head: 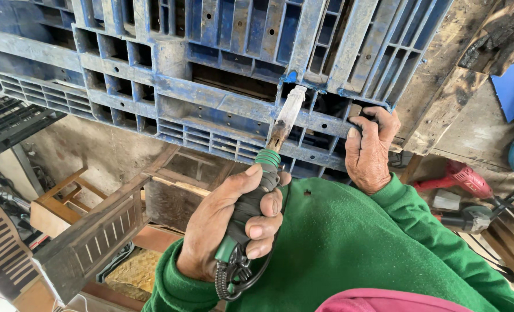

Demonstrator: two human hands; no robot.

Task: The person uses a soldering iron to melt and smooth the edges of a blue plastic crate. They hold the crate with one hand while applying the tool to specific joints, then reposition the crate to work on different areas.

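My left hand (228, 225) is shut on a heating iron (251, 202) with a green and black grip and a coiled cord at its bottom end. Its worn, pale flat blade (286, 115) points up and rests against a rib of a blue plastic pallet (211, 63) that fills the top of the view. My right hand (370, 150) hooks its fingers into an opening on the pallet's lower edge, just right of the blade. Both arms wear green sleeves.
A red power tool (459, 176) and a dark one (471, 218) lie at the right on wooden boards. A brown slatted wooden frame (95, 237) and a small wooden stool (60, 202) stand at lower left. A black pallet (8, 115) leans at the left edge.
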